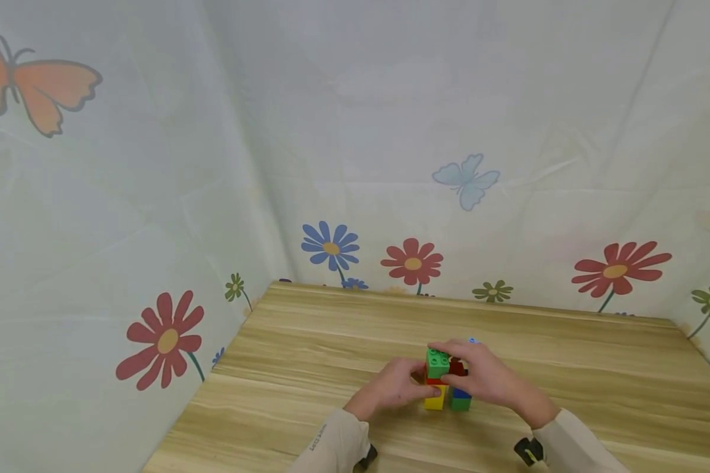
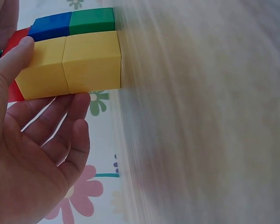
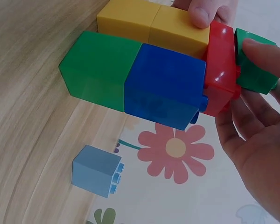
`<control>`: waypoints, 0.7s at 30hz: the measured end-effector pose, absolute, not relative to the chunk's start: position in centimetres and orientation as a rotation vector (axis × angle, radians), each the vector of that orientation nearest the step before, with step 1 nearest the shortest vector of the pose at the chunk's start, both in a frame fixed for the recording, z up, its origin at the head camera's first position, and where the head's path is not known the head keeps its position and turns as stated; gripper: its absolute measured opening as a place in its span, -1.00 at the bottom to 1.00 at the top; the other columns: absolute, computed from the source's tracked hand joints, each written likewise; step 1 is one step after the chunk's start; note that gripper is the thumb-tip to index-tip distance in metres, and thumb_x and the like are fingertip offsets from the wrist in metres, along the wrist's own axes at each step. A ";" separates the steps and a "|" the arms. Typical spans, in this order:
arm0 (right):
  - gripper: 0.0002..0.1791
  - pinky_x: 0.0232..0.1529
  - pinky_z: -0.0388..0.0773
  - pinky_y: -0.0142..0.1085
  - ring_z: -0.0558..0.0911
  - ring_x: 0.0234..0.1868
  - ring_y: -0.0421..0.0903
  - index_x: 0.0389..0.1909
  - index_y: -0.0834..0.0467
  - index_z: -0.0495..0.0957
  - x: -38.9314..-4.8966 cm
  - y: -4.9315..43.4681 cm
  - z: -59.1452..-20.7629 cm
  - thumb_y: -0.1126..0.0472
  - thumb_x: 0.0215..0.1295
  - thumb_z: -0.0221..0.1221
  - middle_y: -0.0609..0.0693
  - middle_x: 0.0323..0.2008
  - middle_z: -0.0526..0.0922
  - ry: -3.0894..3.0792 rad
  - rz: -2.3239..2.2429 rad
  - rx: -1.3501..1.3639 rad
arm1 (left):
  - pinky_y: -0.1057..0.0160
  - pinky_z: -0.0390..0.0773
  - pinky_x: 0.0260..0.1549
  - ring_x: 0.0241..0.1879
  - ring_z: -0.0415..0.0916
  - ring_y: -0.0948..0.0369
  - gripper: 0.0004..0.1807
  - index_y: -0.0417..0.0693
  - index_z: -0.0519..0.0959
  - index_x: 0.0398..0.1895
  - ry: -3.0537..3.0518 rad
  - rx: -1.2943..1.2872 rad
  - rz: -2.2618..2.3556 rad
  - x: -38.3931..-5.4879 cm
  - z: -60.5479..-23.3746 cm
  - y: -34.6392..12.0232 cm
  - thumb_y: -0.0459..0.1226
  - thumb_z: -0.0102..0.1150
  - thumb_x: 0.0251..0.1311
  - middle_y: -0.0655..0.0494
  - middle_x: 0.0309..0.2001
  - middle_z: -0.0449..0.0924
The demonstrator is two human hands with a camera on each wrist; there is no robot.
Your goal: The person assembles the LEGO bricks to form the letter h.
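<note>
Two short brick columns stand side by side: a yellow brick (image 2: 92,63) under another yellow brick (image 2: 43,70), and a green brick (image 3: 100,70) under a blue brick (image 3: 165,81). Across the top lies a red brick (image 3: 219,65); some blue studs show beside it. My left hand (image 1: 395,384) holds the upper yellow brick between thumb and fingers. With thumb and fingers, my right hand (image 1: 488,376) grips a smaller green brick (image 1: 438,363) at the red brick's top. Whether its studs are fully seated I cannot tell.
A light blue brick (image 3: 97,170) stands apart on the wooden table (image 1: 296,341), behind the columns and partly hidden by my right hand in the head view. A flower-printed cloth (image 1: 361,131) rises along the table's back and sides.
</note>
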State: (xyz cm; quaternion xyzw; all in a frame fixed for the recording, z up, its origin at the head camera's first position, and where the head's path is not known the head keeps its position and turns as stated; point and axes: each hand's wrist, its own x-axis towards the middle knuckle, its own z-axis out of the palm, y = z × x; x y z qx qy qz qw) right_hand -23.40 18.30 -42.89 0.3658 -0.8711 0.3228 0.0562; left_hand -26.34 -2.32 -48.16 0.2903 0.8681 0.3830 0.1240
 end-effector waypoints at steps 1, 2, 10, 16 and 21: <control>-0.41 -0.11 0.56 -0.21 0.55 -0.09 -0.14 0.20 0.11 0.46 -23.5 18.3 -42.9 0.27 0.10 0.35 -0.06 0.02 0.58 -2.640 0.976 1.117 | 0.40 0.46 -0.31 -0.37 0.44 0.39 -0.76 0.19 0.58 -0.21 2.529 0.845 1.118 -26.3 -48.2 -2.3 0.02 0.28 0.12 0.43 -0.36 0.54; -0.41 -0.12 0.56 -0.23 0.55 -0.09 -0.14 0.20 0.10 0.46 -23.5 18.3 -42.9 0.26 0.09 0.35 -0.06 0.02 0.58 -2.644 0.979 1.119 | 0.40 0.46 -0.31 -0.37 0.44 0.39 -0.76 0.19 0.58 -0.21 2.527 0.844 1.120 -26.3 -48.2 -2.3 0.02 0.28 0.12 0.43 -0.36 0.54; -0.39 -0.17 0.54 -0.37 0.55 -0.15 -0.18 0.23 0.12 0.43 -23.7 18.3 -42.7 0.29 0.11 0.34 -0.07 0.00 0.58 -2.702 1.005 1.099 | 0.40 0.46 -0.32 -0.36 0.44 0.39 -0.74 0.20 0.58 -0.17 2.516 0.849 1.126 -26.4 -48.1 -2.4 0.04 0.27 0.12 0.44 -0.34 0.54; -0.41 -0.19 0.55 -0.35 0.53 -0.18 -0.19 0.24 0.16 0.42 -23.8 18.4 -42.5 0.24 0.17 0.31 -0.03 0.01 0.58 -2.693 1.014 1.133 | 0.39 0.46 -0.26 -0.33 0.44 0.43 -0.72 0.20 0.58 -0.17 2.532 0.852 1.094 -26.4 -48.1 -2.4 0.06 0.26 0.12 0.45 -0.33 0.54; -0.42 -0.19 0.55 -0.35 0.53 -0.19 -0.22 0.24 0.16 0.42 -23.9 18.4 -42.6 0.23 0.17 0.30 -0.05 0.00 0.58 -2.685 1.006 1.142 | 0.39 0.46 -0.26 -0.33 0.45 0.42 -0.73 0.19 0.58 -0.17 2.531 0.853 1.098 -26.4 -48.1 -2.4 0.05 0.27 0.12 0.45 -0.33 0.54</control>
